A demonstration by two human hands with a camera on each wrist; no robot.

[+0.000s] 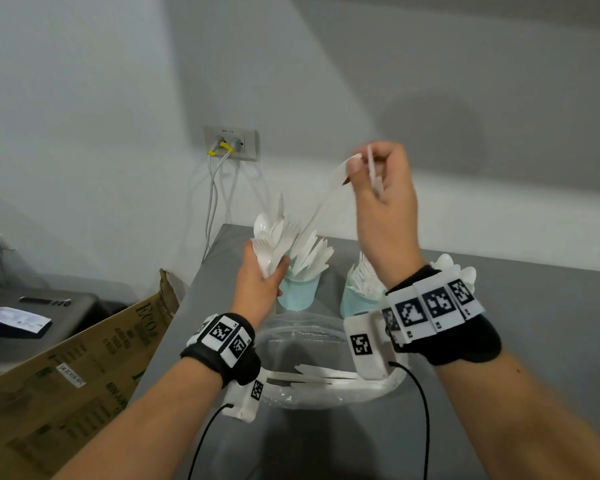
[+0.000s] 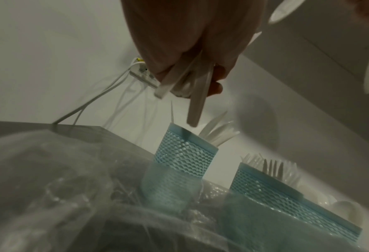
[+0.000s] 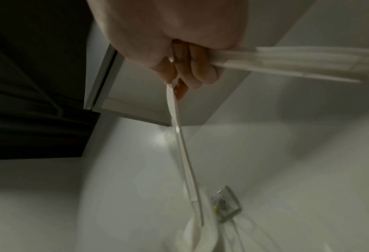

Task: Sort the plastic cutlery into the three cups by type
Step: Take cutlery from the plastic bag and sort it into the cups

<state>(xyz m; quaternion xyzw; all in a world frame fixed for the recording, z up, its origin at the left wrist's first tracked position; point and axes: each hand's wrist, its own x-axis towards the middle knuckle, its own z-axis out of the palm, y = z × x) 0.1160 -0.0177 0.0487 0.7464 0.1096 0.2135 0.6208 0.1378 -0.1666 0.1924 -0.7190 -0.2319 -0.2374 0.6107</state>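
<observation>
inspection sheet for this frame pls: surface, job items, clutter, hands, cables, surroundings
Surface: grey table.
Job's things: knife cup; fork cup; spoons behind right wrist, their cup hidden; loose cutlery in plastic bag.
Clutter: nothing seen on the table.
Hands: left hand grips a mixed bundle; right hand pinches a piece.
Cables: wrist-camera leads; wall cables.
Surroundings: wall socket, cardboard box.
</observation>
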